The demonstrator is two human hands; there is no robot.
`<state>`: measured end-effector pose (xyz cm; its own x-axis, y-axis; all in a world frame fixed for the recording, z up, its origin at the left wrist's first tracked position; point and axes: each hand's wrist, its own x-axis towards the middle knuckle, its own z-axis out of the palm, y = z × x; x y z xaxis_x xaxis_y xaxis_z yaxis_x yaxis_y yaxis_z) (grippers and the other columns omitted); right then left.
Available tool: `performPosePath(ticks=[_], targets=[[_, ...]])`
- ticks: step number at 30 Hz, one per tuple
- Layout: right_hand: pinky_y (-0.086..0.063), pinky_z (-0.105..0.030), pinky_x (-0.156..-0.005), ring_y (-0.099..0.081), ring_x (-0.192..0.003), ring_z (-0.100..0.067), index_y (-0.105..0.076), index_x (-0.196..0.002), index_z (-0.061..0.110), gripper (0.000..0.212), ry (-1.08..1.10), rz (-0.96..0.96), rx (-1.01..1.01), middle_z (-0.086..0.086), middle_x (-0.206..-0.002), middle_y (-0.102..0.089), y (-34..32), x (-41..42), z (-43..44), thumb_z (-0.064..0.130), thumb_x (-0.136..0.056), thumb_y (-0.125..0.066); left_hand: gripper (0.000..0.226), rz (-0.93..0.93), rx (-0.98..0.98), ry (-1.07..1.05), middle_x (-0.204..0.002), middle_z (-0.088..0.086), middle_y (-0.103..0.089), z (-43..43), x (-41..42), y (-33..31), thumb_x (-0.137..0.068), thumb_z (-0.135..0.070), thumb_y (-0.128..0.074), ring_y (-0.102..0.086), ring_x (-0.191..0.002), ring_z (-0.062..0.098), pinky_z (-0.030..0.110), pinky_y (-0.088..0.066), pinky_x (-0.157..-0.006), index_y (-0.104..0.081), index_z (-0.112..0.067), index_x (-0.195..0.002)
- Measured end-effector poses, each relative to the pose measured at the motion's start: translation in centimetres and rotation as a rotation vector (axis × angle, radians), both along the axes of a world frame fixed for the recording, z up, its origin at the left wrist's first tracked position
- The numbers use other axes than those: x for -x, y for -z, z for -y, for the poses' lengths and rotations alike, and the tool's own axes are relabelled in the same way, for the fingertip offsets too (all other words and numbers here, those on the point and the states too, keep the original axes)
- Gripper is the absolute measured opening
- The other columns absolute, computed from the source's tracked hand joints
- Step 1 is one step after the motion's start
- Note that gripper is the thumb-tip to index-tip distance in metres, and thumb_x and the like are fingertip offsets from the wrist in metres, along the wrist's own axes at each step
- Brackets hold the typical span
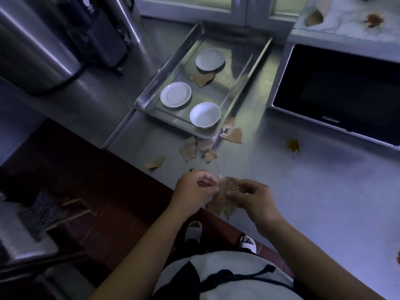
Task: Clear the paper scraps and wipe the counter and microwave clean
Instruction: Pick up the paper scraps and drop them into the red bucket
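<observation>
View: head camera, looking down at the counter edge.
Left hand (194, 189): we see its fingers curled, pinching the left side of a bundle of brown paper scraps.
Right hand (253, 198): thumb and fingers grasp the right side of the same bundle.
Held scraps (225, 197): a bunched stack between both hands, over the front edge of the counter (313, 202), its lower end hanging past that edge.
Loose scraps (194, 148): we count several torn pieces lying on the counter just beside the near corner of the tray, with one more piece (154, 163) apart to the left, near the counter edge.
Tray (168, 123): a steel tray lying on the counter, holding two white plates (175, 94), a white bowl (205, 114) and one scrap (202, 80) partly under the far plate.
Microwave (337, 89): to the right of the tray, door closed; a scrap (313, 18) and a brown stain (373, 20) lie on its top.
Counter stain (293, 145): a brownish mark in front of the microwave.
Steel appliance (32, 50): far left, on the counter.
</observation>
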<state>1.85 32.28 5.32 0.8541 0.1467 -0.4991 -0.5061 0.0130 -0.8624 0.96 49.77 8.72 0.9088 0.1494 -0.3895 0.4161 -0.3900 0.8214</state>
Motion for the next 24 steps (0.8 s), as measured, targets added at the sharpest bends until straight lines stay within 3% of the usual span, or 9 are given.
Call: performPosePath(ticks=[3, 6, 10, 13, 16, 21, 24], targets=[[-0.059, -0.054, -0.081, -0.069, -0.074, -0.035, -0.079, -0.083, 0.012, 0.017, 0.033, 0.011, 0.012, -0.02, -0.079, -0.072, -0.3, -0.7, -1.2, -0.003, -0.076, -0.08, 0.023, -0.011, 0.047, 0.034, -0.077, -0.004, -0.075, -1.6, -1.2, 0.1, -0.074, -0.008, -0.083, -0.07, -0.074, 0.013, 0.034, -0.057, -0.077, -0.072, -0.027, -0.075], [-0.057, -0.058, -0.081, -0.068, -0.076, -0.039, -0.075, -0.087, 0.002, 0.015, 0.117, 0.022, 0.043, -0.033, -0.088, -0.07, -0.6, -1.2, -3.0, -0.009, -0.077, -0.077, 0.019, -0.013, 0.145, 0.052, -0.075, -0.001, -0.074, -4.1, -2.6, 0.0, -0.076, -0.007, -0.082, -0.068, -0.068, 0.008, 0.018, -0.049, -0.063, -0.072, -0.024, -0.078], [-0.061, -0.05, -0.079, -0.07, -0.083, -0.046, -0.073, -0.093, -0.002, 0.015, 0.164, 0.012, 0.044, -0.028, -0.088, -0.072, -1.2, -1.6, -6.2, -0.007, -0.079, -0.076, 0.017, -0.057, 0.289, 0.162, -0.077, 0.004, -0.075, -8.6, -4.5, -0.5, -0.077, -0.004, -0.08, -0.068, -0.067, 0.009, 0.014, -0.048, -0.058, -0.071, -0.017, -0.083], [-0.062, -0.048, -0.073, -0.072, -0.082, -0.043, -0.074, -0.095, 0.0, 0.017, 0.152, 0.001, 0.012, -0.026, -0.088, -0.073, -1.7, -1.5, -9.0, -0.004, -0.08, -0.076, 0.02, -0.099, 0.256, 0.258, -0.076, 0.0, -0.076, -11.3, -5.4, -0.2, -0.076, -0.005, -0.082, -0.069, -0.067, 0.007, 0.015, -0.049, -0.058, -0.071, -0.019, -0.084], [-0.06, -0.035, -0.063, -0.074, -0.077, -0.037, -0.074, -0.095, 0.004, 0.017, 0.157, -0.014, -0.021, -0.017, -0.082, -0.074, -1.9, -1.1, -12.2, -0.002, -0.08, -0.077, 0.021, -0.1, 0.241, 0.285, -0.074, -0.001, -0.075, -13.9, -5.6, 0.5, -0.074, -0.007, -0.084, -0.068, -0.065, 0.004, 0.013, -0.048, -0.057, -0.071, -0.02, -0.085], [-0.06, -0.039, -0.062, -0.073, -0.076, -0.037, -0.074, -0.093, 0.006, 0.018, 0.202, -0.03, 0.075, -0.019, -0.083, -0.07, -1.3, 0.2, -16.4, 0.001, -0.077, -0.081, 0.022, -0.095, 0.318, 0.357, -0.073, 0.001, -0.074, -17.0, -5.2, 1.6, -0.073, -0.003, -0.084, -0.068, -0.067, 0.008, 0.017, -0.051, -0.063, -0.071, -0.015, -0.086], [-0.06, -0.045, -0.066, -0.073, -0.074, -0.036, -0.073, -0.09, 0.006, 0.014, 0.318, -0.052, 0.097, -0.019, -0.082, -0.069, -1.0, 0.8, -17.6, -0.002, -0.08, -0.078, 0.016, -0.054, 0.321, 0.326, -0.077, 0.001, -0.076, -19.0, -5.7, 3.0, -0.079, -0.008, -0.08, -0.066, -0.063, 0.009, 0.016, -0.048, -0.057, -0.073, -0.02, -0.086]])
